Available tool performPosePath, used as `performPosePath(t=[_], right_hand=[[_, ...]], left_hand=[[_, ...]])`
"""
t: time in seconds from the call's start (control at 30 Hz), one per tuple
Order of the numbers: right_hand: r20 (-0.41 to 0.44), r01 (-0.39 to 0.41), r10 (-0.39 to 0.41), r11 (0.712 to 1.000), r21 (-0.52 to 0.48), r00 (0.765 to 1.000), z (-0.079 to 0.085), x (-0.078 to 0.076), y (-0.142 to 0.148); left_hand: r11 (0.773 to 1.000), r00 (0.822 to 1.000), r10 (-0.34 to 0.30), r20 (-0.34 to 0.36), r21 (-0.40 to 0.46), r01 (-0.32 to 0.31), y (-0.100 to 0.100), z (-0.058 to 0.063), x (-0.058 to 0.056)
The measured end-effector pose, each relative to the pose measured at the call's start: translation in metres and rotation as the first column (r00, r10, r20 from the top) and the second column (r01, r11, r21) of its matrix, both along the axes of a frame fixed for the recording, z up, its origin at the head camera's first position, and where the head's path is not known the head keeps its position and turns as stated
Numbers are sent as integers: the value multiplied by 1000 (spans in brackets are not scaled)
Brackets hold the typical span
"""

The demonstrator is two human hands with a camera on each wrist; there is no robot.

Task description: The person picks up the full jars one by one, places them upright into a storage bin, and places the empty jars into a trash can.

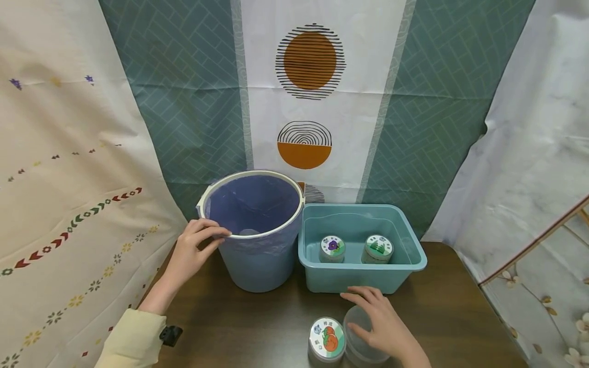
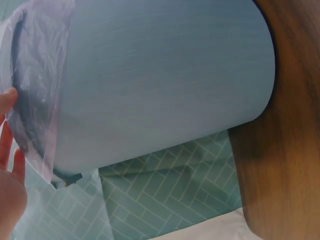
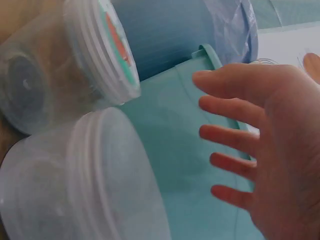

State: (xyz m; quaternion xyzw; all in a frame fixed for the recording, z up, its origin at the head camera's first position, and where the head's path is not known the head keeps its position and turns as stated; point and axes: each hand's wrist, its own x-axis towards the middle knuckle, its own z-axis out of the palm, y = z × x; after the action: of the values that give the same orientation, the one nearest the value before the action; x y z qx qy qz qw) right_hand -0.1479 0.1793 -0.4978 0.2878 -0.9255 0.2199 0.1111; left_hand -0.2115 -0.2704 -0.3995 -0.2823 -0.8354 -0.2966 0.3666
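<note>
My left hand (image 1: pixel 197 248) is at the front left rim of a blue bin (image 1: pixel 262 263), its fingers fairly straight and a fingertip touching the clear plastic liner (image 2: pixel 37 75). Inside the bin, a pale round thing (image 1: pixel 249 232) shows near the rim, partly hidden. Over a clear round jar (image 1: pixel 363 351) hovers my right hand (image 1: pixel 379 324), fingers spread and holding nothing. The right wrist view shows this jar (image 3: pixel 45 185) with a plain translucent top. Beside it stands a clear jar with a tomato-like picture on its lid (image 1: pixel 326 340).
A teal plastic tub (image 1: pixel 349 278) stands right of the bin. It holds a jar with a purple flower label (image 1: pixel 332 246) and a jar with a green tree label (image 1: pixel 378 248). Patterned cloth (image 1: pixel 193 92) hangs behind the brown wooden table (image 1: pixel 230 327).
</note>
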Motion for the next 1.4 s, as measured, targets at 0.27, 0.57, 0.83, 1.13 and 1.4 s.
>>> performPosePath(t=[0.27,0.57,0.83,1.13,1.4], right_hand=[[260,-1,-11,999,47,965,-8,7,7],[442,31,-78,993,112,894,-12,15,16],[475,39,-107,988,150,873,-10,13,15],[489,70,-148,982,174,860,-9,13,13],[469,61,-141,981,182,872,-13,12,14]], left_hand=[[1000,1000,-19,-21,2,19,2,2,0],[999,1000,-23,3,32,23,1,0,1],[998,999,-18,27,56,17,0,-3,0],[998,999,-13,30,70,11,0,-7,-2],[996,999,15,35,92,-18,6,-4,0]])
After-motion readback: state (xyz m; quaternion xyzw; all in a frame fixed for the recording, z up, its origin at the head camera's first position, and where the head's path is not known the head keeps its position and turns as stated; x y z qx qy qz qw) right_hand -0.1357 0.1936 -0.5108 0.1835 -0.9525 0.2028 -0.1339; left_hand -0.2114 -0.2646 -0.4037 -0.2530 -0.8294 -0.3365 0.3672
